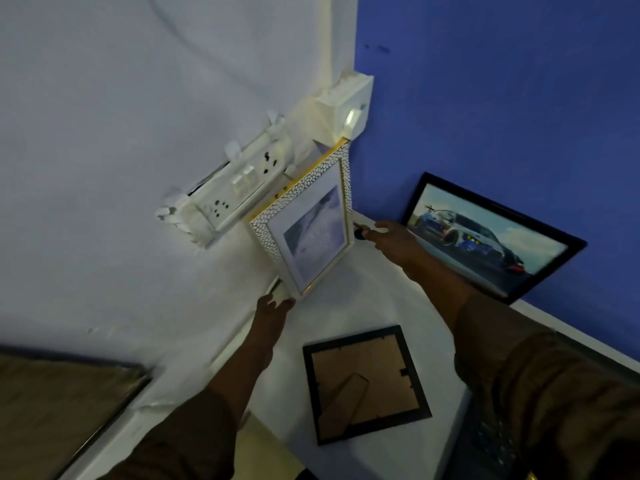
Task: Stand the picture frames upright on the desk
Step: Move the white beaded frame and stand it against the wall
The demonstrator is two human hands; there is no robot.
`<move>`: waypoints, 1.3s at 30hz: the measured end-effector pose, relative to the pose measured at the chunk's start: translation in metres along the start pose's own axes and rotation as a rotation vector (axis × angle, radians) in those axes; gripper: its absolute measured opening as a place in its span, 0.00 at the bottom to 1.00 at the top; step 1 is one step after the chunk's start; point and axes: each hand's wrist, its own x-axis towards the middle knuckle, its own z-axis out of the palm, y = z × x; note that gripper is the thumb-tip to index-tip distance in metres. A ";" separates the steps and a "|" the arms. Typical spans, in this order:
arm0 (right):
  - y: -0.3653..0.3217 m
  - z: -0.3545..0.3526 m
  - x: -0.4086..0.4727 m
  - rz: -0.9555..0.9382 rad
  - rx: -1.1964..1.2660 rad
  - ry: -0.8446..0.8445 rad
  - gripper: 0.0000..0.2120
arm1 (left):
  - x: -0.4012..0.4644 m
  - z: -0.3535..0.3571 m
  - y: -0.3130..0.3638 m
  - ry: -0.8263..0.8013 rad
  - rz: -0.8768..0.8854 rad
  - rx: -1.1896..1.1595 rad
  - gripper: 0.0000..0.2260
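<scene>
A white-and-gold pebbled picture frame [310,221] stands upright in the corner of the white desk [398,306], leaning against the white wall. My left hand [273,308] hovers with fingers spread just below the frame's lower corner, barely apart from it. My right hand [389,237] is spread to the right of the frame, close to its edge, holding nothing. A black frame with a car picture [491,233] leans upright against the blue wall. Another black frame [365,382] lies face down on the desk, brown backing and stand showing.
A white socket-and-switch strip [239,188] and a white junction box [346,105] are fixed to the wall behind the pebbled frame. A small dark blue object [360,233] sits by my right fingertips. A dark-framed brown panel [62,410] is at lower left.
</scene>
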 end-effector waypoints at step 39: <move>0.023 -0.076 -0.221 -0.632 -0.352 0.505 0.09 | -0.150 0.025 0.109 0.082 0.985 1.103 0.08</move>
